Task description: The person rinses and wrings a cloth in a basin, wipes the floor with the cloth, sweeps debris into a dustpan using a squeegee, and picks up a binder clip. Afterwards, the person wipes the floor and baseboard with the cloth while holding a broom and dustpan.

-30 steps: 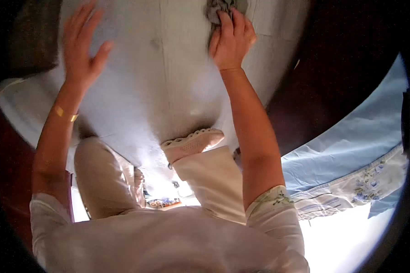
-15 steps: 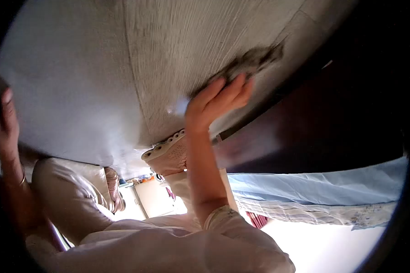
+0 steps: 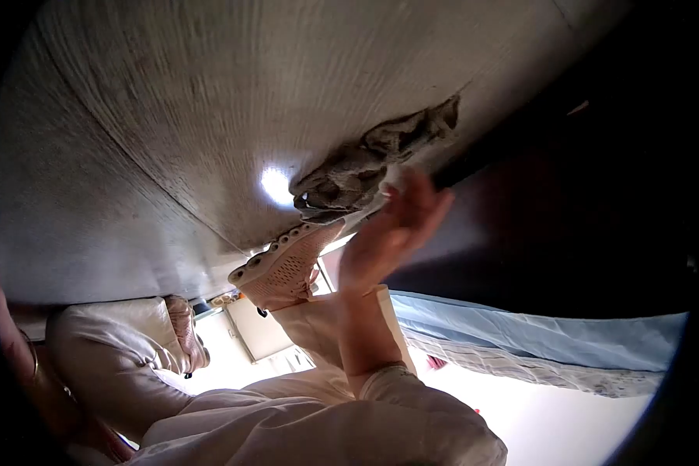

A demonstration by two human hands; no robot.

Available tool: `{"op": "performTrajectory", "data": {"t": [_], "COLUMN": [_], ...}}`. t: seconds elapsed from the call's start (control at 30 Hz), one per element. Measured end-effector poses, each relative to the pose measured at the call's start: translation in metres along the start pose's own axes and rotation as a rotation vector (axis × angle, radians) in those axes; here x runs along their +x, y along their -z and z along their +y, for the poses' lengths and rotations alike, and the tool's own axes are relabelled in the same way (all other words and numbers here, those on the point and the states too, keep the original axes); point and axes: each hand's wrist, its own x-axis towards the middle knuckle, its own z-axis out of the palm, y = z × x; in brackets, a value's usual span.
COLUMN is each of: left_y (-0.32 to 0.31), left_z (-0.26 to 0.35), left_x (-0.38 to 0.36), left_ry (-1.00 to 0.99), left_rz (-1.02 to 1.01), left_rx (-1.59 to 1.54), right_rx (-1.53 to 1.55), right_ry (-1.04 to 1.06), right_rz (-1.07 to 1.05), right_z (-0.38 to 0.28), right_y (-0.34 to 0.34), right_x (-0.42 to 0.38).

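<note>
A crumpled grey-brown cloth (image 3: 346, 175) lies on the wood-grain floor (image 3: 186, 93). Just beside it, my right hand (image 3: 396, 229) is lifted with its fingers loosely apart and blurred by motion. No held thing shows in it, and a small gap appears between it and the cloth. At the left edge of the view, only part of my left hand (image 3: 1, 314) shows, above a wrist with a thin bangle (image 3: 33, 359). Its fingers are cut off by the frame. My light-coloured shoe (image 3: 287, 268) stands on the floor close to the cloth.
A dark, smooth furniture panel (image 3: 512, 248) rises on the right, beside a light blue sheet (image 3: 536, 330). My bent knee (image 3: 93, 342) and other shoe (image 3: 185, 334) are at the left. A pale cabinet (image 3: 258, 330) stands farther off. The scene appears upside down.
My right hand has come off the cloth, moving down in the view. The cloth now lies bunched on the floor. My left hand has dropped lower at the left edge, and the view has shifted.
</note>
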Motion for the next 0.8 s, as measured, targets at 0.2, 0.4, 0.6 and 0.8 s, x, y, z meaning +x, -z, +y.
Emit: {"op": "performTrajectory", "data": {"t": [0.2,0.4,0.6,0.8], "left_y": [-0.005,0.002,0.011,0.015], "left_z": [0.013,0.015,0.010,0.023], "left_x": [0.013,0.004,-0.011,-0.002], "left_ry": [0.080,0.118,0.221,0.332], "left_rz": [0.094,0.044,-0.042,0.047], "left_rx": [-0.021,0.008,0.040,0.025], "right_rx": [-0.329,-0.187,-0.733,-0.086], "right_ry": [-0.546,-0.792,-0.176,-0.341], "right_rz": [0.540,0.643,0.578,0.431], "right_z": [0.094,0.114,0.126,-0.004], "right_y": [0.075,0.114,0.069,-0.006], "right_x": [0.068,0.133,0.037,-0.012]}}
